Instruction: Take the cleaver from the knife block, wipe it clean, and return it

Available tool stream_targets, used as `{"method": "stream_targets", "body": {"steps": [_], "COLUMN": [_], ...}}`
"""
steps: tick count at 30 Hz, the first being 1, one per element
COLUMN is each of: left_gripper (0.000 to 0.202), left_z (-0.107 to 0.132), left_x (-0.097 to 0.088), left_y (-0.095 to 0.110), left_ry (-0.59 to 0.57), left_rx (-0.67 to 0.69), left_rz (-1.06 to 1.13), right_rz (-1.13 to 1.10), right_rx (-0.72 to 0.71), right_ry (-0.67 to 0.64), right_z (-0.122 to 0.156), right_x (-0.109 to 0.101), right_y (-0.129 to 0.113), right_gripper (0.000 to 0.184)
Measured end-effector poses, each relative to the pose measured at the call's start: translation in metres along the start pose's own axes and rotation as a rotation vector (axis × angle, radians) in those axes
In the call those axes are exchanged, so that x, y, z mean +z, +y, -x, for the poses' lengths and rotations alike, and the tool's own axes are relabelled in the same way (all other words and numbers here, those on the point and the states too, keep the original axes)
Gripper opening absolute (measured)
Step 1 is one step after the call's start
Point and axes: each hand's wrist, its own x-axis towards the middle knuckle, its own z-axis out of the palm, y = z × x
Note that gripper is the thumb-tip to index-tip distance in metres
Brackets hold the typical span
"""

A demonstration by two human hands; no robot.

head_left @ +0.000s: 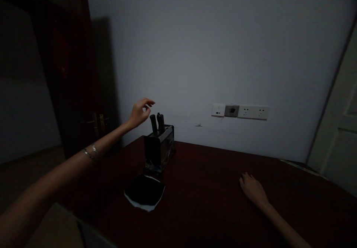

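My left hand (140, 112) hovers in the air just left of and above two dark knife handles (157, 123). Its fingers are loosely curled and apart, holding nothing. The handles stick up from a dark knife block (158, 149) standing on the dark wooden table (212, 196). In front of the block lies a black round object with a white edge (145, 193). My right hand (252, 189) rests flat on the table to the right, fingers stretched out, empty. A bracelet (90, 152) circles my left wrist.
A row of white wall sockets (241, 111) sits on the grey wall behind the table. A dark wooden door (69, 73) with a handle stands at the left. A white door (341, 129) is at the right. The room is dim.
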Motion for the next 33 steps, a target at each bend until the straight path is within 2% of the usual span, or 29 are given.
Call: {"method": "stream_targets", "body": {"steps": [2,3,6,9,15,19,26,33], "left_gripper": [0.033,0.035,0.039,0.044,0.054,0.044,0.039,0.031], "left_z": [-0.006,-0.006,-0.001,0.01,0.029,0.036,0.038,0.036], "left_x": [-0.009,-0.011,-0.009,-0.002,0.015,0.026,0.041,0.042], "left_y": [-0.031,-0.045,-0.079,-0.097,-0.104,-0.103,-0.114,-0.112], "left_ry": [0.032,-0.011,-0.129,-0.219,-0.388,-0.453,-0.43,-0.421], "left_rx": [-0.214,-0.333,-0.476,-0.545,-0.613,-0.624,-0.668,-0.718], "left_rz": [0.151,0.266,0.384,0.451,0.542,0.566,0.59,0.583], "right_rz": [0.01,0.015,0.026,0.051,0.041,0.031,-0.066,-0.041], "right_rx": [-0.009,-0.014,-0.023,-0.021,-0.02,-0.016,-0.073,-0.077], "right_ry": [0.006,0.008,0.014,0.025,0.048,0.073,0.096,0.117], "right_z": [0.0,0.0,-0.001,-0.002,-0.006,-0.008,-0.005,-0.003], "right_x": [0.002,0.002,0.005,0.01,0.022,0.028,0.025,0.026], "right_y": [0.001,0.001,0.003,0.005,0.01,0.013,0.016,0.013], "right_gripper": [0.044,0.045,0.045,0.046,0.047,0.048,0.037,0.036]}}
